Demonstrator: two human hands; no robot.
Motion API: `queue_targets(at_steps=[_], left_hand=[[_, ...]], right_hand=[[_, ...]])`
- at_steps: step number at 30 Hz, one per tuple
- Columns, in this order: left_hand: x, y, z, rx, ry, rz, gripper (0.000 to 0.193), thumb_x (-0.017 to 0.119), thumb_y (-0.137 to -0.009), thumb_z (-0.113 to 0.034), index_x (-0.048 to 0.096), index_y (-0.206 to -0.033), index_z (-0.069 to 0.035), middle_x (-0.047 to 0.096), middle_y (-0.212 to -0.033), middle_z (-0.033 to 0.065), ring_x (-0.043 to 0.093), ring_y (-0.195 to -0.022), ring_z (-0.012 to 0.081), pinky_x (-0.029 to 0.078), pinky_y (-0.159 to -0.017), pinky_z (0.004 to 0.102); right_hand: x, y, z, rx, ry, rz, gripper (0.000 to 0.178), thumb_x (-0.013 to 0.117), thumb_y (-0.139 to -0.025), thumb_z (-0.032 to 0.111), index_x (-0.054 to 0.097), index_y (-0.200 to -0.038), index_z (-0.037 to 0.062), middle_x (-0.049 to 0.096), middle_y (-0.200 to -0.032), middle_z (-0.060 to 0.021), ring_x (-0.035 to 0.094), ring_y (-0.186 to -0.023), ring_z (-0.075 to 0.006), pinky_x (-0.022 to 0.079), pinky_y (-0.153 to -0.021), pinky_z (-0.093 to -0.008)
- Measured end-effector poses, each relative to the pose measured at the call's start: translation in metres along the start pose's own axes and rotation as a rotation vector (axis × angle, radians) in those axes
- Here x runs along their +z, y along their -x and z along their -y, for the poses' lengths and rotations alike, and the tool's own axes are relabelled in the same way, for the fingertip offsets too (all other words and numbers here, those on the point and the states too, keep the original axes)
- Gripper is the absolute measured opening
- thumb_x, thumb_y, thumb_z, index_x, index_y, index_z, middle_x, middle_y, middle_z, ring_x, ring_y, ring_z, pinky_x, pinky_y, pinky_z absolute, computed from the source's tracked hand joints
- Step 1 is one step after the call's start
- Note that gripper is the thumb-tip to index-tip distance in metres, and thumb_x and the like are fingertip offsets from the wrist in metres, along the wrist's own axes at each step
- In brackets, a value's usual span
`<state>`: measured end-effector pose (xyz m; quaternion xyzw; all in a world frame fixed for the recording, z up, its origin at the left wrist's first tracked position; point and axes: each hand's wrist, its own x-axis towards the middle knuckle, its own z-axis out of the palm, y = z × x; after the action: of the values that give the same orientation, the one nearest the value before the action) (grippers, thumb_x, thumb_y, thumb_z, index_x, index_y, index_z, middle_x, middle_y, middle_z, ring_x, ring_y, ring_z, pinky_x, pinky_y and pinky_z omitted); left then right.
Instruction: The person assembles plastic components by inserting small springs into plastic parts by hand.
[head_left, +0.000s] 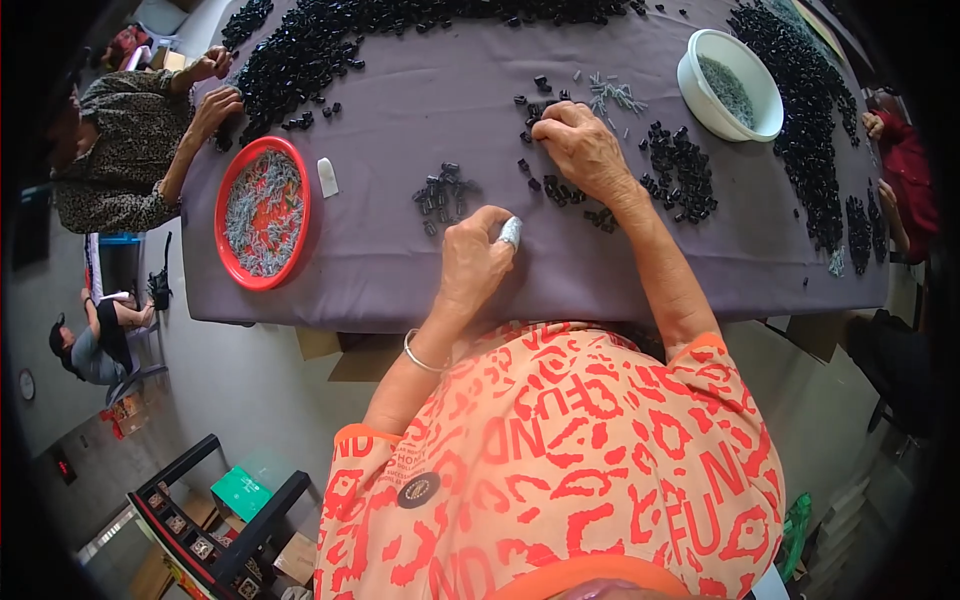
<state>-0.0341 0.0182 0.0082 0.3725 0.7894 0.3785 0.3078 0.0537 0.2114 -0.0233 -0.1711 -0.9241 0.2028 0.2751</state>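
In the head view, the left hand (474, 260) is held near the centre, curled; whether anything is gripped cannot be told. The right hand (588, 152), at 1 o'clock, is narrowed over scattered black parts (562, 190) on the surface (390, 130); a hold on one cannot be confirmed. A small cluster (442, 195) is set at 11 o'clock from the left hand, a larger group (682, 175) at 3 o'clock from the right, loose pins (617, 95) at its 1 o'clock. More pins are held in the red tray (222, 225) at 10 o'clock and the white bowl (688, 76) between 1 and 2. Which parts are finished cannot be told; judged by the large heaps at 11 (300, 60) and 2 o'clock (800, 120), much appears left.
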Motion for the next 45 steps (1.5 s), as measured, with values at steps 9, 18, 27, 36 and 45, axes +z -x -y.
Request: queue_targets(at_steps=[9, 18, 27, 36, 45], left_hand=[[-0.005, 0.006, 0.016, 0.159, -0.135, -0.226, 0.014, 0.064, -0.077, -0.008, 0.062, -0.091, -0.005, 0.061, -0.067, 0.0120, 0.060, -0.060, 0.0305, 0.046, -0.056, 0.0391], [0.009, 0.000, -0.007, 0.354, -0.364, -0.216, 0.016, 0.067, -0.074, -0.010, 0.061, -0.089, -0.010, 0.057, -0.080, 0.0081, 0.059, -0.075, 0.0281, 0.048, -0.063, 0.0389], [0.021, 0.016, -0.008, 0.356, -0.226, -0.069, 0.019, 0.069, -0.075, -0.009, 0.062, -0.091, -0.005, 0.058, -0.080, 0.0104, 0.059, -0.064, 0.0260, 0.048, -0.059, 0.0351], [0.014, -0.014, -0.008, 0.307, -0.219, -0.146, 0.018, 0.067, -0.074, -0.005, 0.062, -0.092, -0.004, 0.059, -0.081, 0.0134, 0.060, -0.069, 0.0299, 0.047, -0.062, 0.0388], [0.024, -0.048, -0.007, 0.358, -0.330, -0.114, 0.020, 0.069, -0.074, -0.007, 0.061, -0.092, -0.002, 0.058, -0.078, 0.0104, 0.058, -0.066, 0.0208, 0.047, -0.060, 0.0322]], right_hand=[[-0.049, 0.053, -0.005, 0.131, 0.036, -0.181, 0.015, 0.062, -0.075, -0.001, 0.063, -0.089, 0.0032, 0.059, -0.091, -0.0097, 0.056, -0.089, -0.0270, 0.045, -0.078, -0.0355], [-0.049, 0.044, -0.010, 0.134, 0.103, -0.066, 0.011, 0.063, -0.075, 0.005, 0.062, -0.086, 0.0066, 0.055, -0.082, -0.0068, 0.054, -0.084, -0.0243, 0.044, -0.073, -0.0351], [-0.056, 0.061, -0.006, 0.172, 0.167, -0.141, 0.009, 0.060, -0.079, 0.002, 0.057, -0.088, 0.0033, 0.058, -0.083, -0.0109, 0.057, -0.080, -0.0284, 0.043, -0.072, -0.0387], [-0.061, 0.074, -0.005, 0.207, 0.200, -0.140, 0.012, 0.060, -0.079, 0.002, 0.059, -0.091, 0.0047, 0.058, -0.085, -0.0083, 0.057, -0.085, -0.0263, 0.045, -0.074, -0.0365], [-0.061, 0.066, -0.008, 0.167, 0.142, -0.101, 0.010, 0.064, -0.076, 0.006, 0.061, -0.085, 0.0087, 0.056, -0.085, -0.0047, 0.055, -0.084, -0.0231, 0.042, -0.072, -0.0354]])
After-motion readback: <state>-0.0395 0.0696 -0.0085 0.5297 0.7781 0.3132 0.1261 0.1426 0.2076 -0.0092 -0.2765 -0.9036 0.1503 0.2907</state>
